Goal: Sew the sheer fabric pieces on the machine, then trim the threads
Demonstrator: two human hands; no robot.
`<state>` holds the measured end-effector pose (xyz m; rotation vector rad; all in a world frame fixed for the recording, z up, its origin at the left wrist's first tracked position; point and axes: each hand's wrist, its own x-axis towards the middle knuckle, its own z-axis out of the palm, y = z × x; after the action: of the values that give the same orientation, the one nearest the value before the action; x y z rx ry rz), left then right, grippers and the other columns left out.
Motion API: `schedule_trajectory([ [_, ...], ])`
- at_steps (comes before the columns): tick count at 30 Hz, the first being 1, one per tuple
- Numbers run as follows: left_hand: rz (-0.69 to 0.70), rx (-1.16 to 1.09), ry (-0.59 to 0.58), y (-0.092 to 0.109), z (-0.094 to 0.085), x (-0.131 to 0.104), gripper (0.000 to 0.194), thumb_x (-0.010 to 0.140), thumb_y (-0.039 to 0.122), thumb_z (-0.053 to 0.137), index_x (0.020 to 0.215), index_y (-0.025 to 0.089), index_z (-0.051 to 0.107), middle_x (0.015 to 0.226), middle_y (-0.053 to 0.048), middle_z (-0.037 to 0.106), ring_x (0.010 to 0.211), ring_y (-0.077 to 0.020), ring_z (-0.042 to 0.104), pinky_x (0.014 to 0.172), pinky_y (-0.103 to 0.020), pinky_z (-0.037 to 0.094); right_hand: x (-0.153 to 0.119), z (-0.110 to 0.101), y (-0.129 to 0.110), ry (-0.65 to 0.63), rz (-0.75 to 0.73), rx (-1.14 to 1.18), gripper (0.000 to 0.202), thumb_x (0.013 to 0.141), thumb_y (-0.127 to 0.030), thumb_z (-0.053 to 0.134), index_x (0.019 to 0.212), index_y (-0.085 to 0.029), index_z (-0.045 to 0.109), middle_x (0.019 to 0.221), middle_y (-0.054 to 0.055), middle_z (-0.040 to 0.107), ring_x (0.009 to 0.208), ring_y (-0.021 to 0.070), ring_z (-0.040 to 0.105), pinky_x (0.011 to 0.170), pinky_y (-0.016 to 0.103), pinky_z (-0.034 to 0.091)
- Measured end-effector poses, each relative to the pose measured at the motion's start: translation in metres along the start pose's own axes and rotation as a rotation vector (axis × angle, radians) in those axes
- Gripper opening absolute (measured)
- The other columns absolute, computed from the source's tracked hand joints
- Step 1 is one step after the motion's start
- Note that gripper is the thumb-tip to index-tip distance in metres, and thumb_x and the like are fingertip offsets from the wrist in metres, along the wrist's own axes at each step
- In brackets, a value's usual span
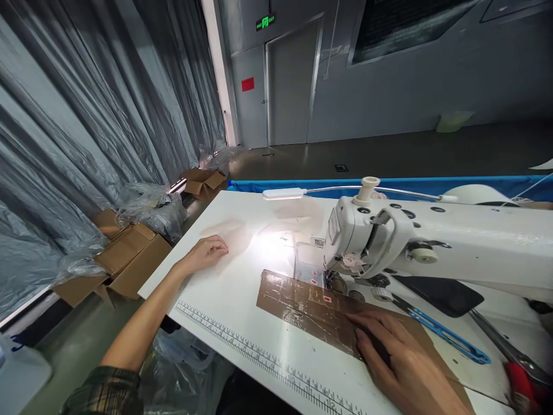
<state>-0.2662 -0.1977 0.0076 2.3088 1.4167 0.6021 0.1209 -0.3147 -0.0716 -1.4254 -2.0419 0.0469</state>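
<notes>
My left hand (209, 252) rests on the white sewing table (242, 305) with its fingers curled together. Beside its fingertips lies a thin, see-through piece of fabric (235, 230); whether the fingers pinch it is hidden. My right hand (400, 357) lies over a brown strip (298, 305) that looks like cardboard covered with clear tape. Thumb and fingers are apart on it, near its lower edge. The far edge of the strip reaches up to the needle area of a white sewing machine (380, 230), whose presser foot is partly hidden.
Right of the machine's needle area lie blue-handled thread snips (449, 334), a black phone-like slab (444, 294) and red-handled scissors (521, 380). A lamp (283, 193) lights the tabletop. A printed ruler (242, 343) runs along the front edge. Cardboard boxes (133, 253) stand on the floor at left.
</notes>
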Motion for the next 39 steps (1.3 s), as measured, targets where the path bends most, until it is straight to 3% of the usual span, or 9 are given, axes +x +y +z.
schedule_trajectory([
  [4, 0.054, -0.127, 0.059, 0.037, 0.018, 0.0, 0.029, 0.095, 0.038, 0.045, 0.089, 0.016, 0.063, 0.088, -0.003, 0.068, 0.082, -0.0156, 0.062, 0.069, -0.025, 0.049, 0.003, -0.001, -0.005, 0.002, 0.052, 0.02, 0.027, 0.087, -0.033, 0.045, 0.097, -0.021, 0.068, 0.1, 0.01, 0.067, 0.088, 0.0258, 0.067, 0.075, 0.038, 0.057],
  [10, 0.662, -0.133, -0.341, 0.104, 0.082, -0.017, 0.024, 0.096, 0.029, 0.047, 0.105, 0.014, 0.063, 0.113, -0.008, 0.067, 0.107, -0.0146, 0.061, 0.094, -0.028, 0.05, 0.003, -0.005, -0.012, 0.013, 0.072, 0.041, 0.026, 0.088, -0.028, 0.043, 0.096, -0.021, 0.067, 0.097, 0.009, 0.067, 0.089, 0.0241, 0.066, 0.076, 0.035, 0.056],
  [12, 0.778, -0.135, -0.352, 0.112, 0.088, -0.019, 0.024, 0.096, 0.027, 0.048, 0.11, 0.013, 0.061, 0.121, -0.011, 0.064, 0.115, -0.0176, 0.057, 0.099, -0.032, 0.048, 0.001, -0.005, -0.014, 0.029, 0.065, 0.054, 0.025, 0.088, -0.027, 0.043, 0.096, -0.021, 0.067, 0.097, 0.009, 0.067, 0.089, 0.0238, 0.065, 0.075, 0.036, 0.056],
  [14, 0.717, -0.128, -0.262, 0.109, 0.085, -0.015, 0.025, 0.097, 0.026, 0.046, 0.113, 0.013, 0.061, 0.119, -0.011, 0.064, 0.114, -0.0193, 0.058, 0.097, -0.035, 0.049, -0.001, -0.006, -0.017, 0.059, 0.057, 0.067, 0.025, 0.089, -0.025, 0.044, 0.098, -0.019, 0.066, 0.098, 0.01, 0.065, 0.089, 0.0234, 0.064, 0.075, 0.036, 0.056],
  [18, 0.378, -0.083, -0.043, 0.087, 0.074, 0.0, 0.026, 0.097, 0.029, 0.044, 0.109, 0.016, 0.063, 0.111, -0.009, 0.066, 0.104, -0.0202, 0.061, 0.09, -0.036, 0.051, -0.004, -0.01, -0.033, 0.083, -0.044, 0.11, 0.026, 0.091, -0.021, 0.043, 0.108, -0.017, 0.063, 0.102, 0.013, 0.063, 0.093, 0.0224, 0.061, 0.078, 0.036, 0.054],
  [24, 0.287, -0.133, -0.113, 0.085, 0.085, -0.005, 0.016, 0.087, 0.031, 0.058, 0.09, 0.017, 0.065, 0.1, -0.008, 0.064, 0.094, -0.02, 0.058, 0.08, -0.032, 0.048, 0.001, -0.013, -0.057, -0.2, -0.348, 0.132, 0.023, 0.089, -0.02, 0.047, 0.104, -0.017, 0.065, 0.101, 0.011, 0.067, 0.096, 0.0233, 0.058, 0.08, 0.04, 0.046],
  [31, -0.16, -0.779, -0.25, 0.107, 0.089, -0.018, 0.03, 0.079, 0.038, 0.068, 0.082, 0.016, 0.048, 0.073, 0.0, 0.061, 0.065, -0.0107, 0.059, 0.061, -0.022, 0.046, 0.006, -0.02, -0.042, -0.095, -0.043, 0.122, 0.032, 0.095, -0.029, 0.039, 0.081, -0.019, 0.066, 0.095, 0.01, 0.07, 0.09, 0.0231, 0.061, 0.075, 0.038, 0.045],
  [35, -0.228, -0.947, -0.239, 0.114, 0.088, -0.018, 0.045, 0.066, 0.033, 0.081, 0.087, 0.016, 0.046, 0.07, 0.002, 0.063, 0.063, -0.0093, 0.061, 0.064, -0.022, 0.048, 0.014, -0.028, -0.048, -0.105, 0.181, 0.399, 0.037, 0.096, -0.038, 0.038, 0.08, -0.019, 0.066, 0.089, 0.008, 0.069, 0.082, 0.0197, 0.064, 0.074, 0.032, 0.051],
  [39, -0.18, -1.022, -0.256, 0.129, 0.09, -0.024, 0.046, 0.069, 0.03, 0.08, 0.098, 0.015, 0.048, 0.07, 0.002, 0.062, 0.065, -0.0103, 0.063, 0.066, -0.023, 0.053, 0.026, -0.025, -0.071, -0.322, 0.461, 0.802, 0.042, 0.089, -0.05, 0.051, 0.109, -0.016, 0.064, 0.09, 0.008, 0.071, 0.079, 0.0209, 0.067, 0.067, 0.032, 0.056],
])
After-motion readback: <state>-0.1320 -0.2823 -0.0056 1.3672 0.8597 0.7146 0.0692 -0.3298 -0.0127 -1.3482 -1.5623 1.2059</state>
